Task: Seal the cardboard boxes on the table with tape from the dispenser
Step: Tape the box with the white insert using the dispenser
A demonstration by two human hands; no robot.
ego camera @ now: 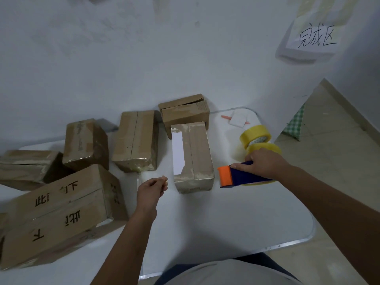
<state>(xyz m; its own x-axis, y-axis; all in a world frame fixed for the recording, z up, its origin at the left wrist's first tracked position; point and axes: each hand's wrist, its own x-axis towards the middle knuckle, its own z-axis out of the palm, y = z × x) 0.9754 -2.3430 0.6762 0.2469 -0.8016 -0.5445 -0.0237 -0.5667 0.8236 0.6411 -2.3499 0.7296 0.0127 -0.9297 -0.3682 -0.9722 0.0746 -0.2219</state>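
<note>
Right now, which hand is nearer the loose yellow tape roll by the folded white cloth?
Right. The right hand grips the tape dispenser just in front of the roll; the left hand is beyond the box with the white label.

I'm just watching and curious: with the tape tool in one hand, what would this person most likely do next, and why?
Probably bring the tape dispenser left onto the near end of the box with the white patch. The right hand grips the dispenser right beside that box, whose centre seam looks untaped, and the left hand, fingers loosely curled and holding nothing, could steady it.
</note>
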